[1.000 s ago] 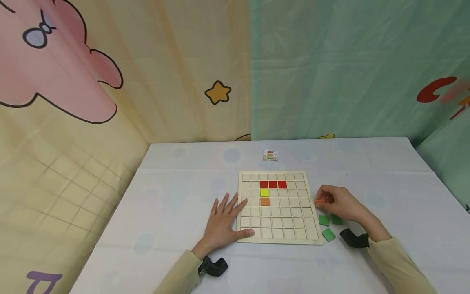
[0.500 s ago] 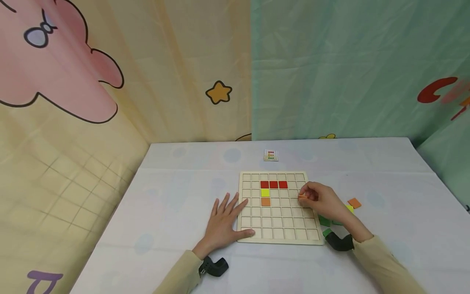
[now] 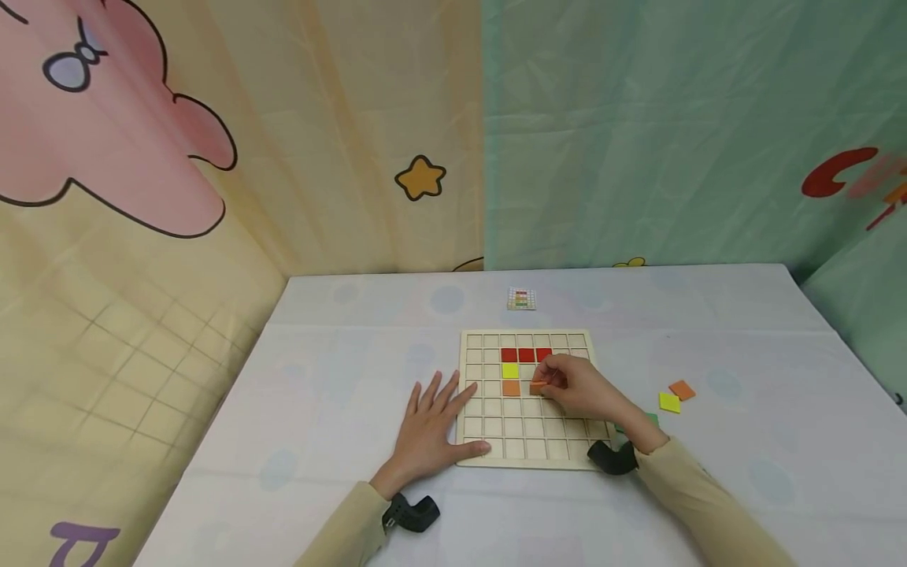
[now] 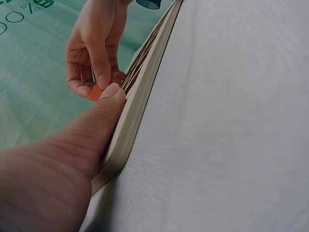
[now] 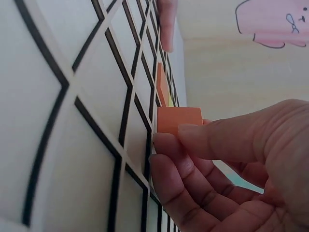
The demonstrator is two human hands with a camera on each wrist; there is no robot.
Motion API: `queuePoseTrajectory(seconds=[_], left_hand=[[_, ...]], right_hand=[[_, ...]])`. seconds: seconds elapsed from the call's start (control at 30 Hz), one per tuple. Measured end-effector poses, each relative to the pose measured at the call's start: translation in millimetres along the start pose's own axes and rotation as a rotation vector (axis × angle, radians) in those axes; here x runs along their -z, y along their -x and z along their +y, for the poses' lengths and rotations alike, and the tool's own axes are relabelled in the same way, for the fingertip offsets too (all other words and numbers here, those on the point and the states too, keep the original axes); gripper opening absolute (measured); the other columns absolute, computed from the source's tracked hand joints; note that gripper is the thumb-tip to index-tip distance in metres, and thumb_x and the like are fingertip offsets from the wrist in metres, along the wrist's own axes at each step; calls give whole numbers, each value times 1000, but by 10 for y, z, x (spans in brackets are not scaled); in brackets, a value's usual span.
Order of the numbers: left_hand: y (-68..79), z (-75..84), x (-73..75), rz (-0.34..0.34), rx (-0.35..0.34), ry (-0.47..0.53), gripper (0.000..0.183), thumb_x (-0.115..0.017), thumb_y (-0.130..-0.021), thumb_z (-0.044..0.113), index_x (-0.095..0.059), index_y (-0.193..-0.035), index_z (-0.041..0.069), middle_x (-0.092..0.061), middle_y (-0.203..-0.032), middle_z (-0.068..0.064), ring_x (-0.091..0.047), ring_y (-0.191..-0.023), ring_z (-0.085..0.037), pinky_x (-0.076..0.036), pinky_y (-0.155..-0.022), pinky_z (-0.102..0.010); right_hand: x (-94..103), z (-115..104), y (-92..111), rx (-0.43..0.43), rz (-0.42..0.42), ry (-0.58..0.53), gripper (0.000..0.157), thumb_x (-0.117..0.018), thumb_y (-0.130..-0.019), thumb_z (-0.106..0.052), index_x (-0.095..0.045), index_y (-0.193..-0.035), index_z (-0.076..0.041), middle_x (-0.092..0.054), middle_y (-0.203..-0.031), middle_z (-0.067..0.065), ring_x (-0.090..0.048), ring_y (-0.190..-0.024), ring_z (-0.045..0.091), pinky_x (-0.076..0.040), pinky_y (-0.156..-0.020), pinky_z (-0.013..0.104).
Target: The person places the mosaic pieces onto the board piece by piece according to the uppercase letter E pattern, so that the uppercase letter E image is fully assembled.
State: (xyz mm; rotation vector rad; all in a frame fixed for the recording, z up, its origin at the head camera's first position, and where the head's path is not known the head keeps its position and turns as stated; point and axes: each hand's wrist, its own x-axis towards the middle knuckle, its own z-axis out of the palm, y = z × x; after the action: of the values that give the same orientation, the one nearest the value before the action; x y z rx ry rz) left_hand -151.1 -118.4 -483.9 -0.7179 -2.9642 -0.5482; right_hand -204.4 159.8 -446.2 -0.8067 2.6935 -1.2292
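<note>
Tile position first: my right hand (image 3: 577, 391) pinches an orange tile (image 3: 538, 387) between thumb and fingertips, low over the wooden grid board (image 3: 536, 458), just right of the orange tile already seated (image 3: 511, 388). A second ago this hand was off the board's right edge beside the green tiles (image 3: 648, 420); it has since crossed inward. Contact with the cell looks likely, though I cannot confirm it. My left hand (image 3: 432, 429) lies spread flat, thumb on the board's near-left corner.
</note>
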Motion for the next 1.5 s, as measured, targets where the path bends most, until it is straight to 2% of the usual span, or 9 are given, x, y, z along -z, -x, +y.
queuePoseTrajectory(seconds=[0.17,0.4,0.7,0.87,1.0,1.17,1.23,1.37,1.5], left_hand=[[12,-11,2,-4,-1,0,89,-56,-79,70,-31,-150,23,-16,-157,-5,-4,-143,-30,1,-111,-52],[22,-27,5,8,-3,2,89,-57,-79,70,-30,-150,23,-17,-157,-6,-4,-143,-30,1,-111,-53],[17,-24,2,6,-10,10,89,-57,-79,69,-32,-150,22,-18,-156,-6,-6,-143,-31,0,-111,-53],[10,-26,-8,-3,-8,3,89,-57,-79,69,-31,-150,22,-17,-157,-6,-5,-143,-31,0,-112,-52],[2,-30,-17,0,-11,1,89,-57,-79,69,-31,-150,23,-17,-157,-6,-6,-143,-31,0,-111,-53],[-6,-24,-24,-9,-7,1,89,-56,-79,70,-31,-150,23,-17,-157,-5,-5,-143,-31,0,-112,-52],[-9,-19,-21,-13,-5,2,89,-56,-79,70,-31,-150,23,-16,-157,-5,-5,-143,-31,1,-112,-52],[-13,-12,-9,-16,1,6,89,-56,-79,70,-31,-150,22,-16,-157,-5,-4,-143,-31,2,-112,-51],[-18,-9,-5,-13,8,8,90,-57,-79,69,-30,-150,22,-16,-157,-5,-3,-143,-30,2,-112,-51]], right_hand=[[-84,-44,-47,-13,19,16,11,-69,-84,0,-64,-85,-10,-59,-79,-5,-53,-68,12,-48,-63,28],[-143,-73,-77,-67,56,100,8,-72,-84,-7,-66,-85,-13,-59,-79,-7,-52,-68,11,-47,-62,29],[-129,-78,-12,-108,54,203,12,-71,-85,-9,-72,-97,-9,-56,-87,-4,-46,-69,12,-42,-60,28],[-101,-77,25,-94,31,250,17,-70,-85,-8,-75,-101,-7,-52,-85,-3,-44,-72,13,-40,-61,28],[-66,-54,80,-46,-7,279,22,-67,-87,-7,-73,-107,-7,-52,-87,-4,-43,-75,13,-39,-63,28],[48,6,208,26,-74,204,29,-65,-87,-2,-68,-116,-4,-54,-95,0,-45,-79,15,-40,-65,28],[121,30,272,24,-83,156,28,-64,-89,-4,-67,-117,-5,-55,-100,1,-47,-81,14,-42,-67,28],[327,80,413,26,-46,129,25,-65,-90,-7,-66,-115,-5,-59,-106,2,-51,-84,14,-47,-69,30],[579,149,545,18,19,168,23,-65,-90,-7,-67,-112,-5,-62,-105,2,-56,-89,18,-49,-69,31]])
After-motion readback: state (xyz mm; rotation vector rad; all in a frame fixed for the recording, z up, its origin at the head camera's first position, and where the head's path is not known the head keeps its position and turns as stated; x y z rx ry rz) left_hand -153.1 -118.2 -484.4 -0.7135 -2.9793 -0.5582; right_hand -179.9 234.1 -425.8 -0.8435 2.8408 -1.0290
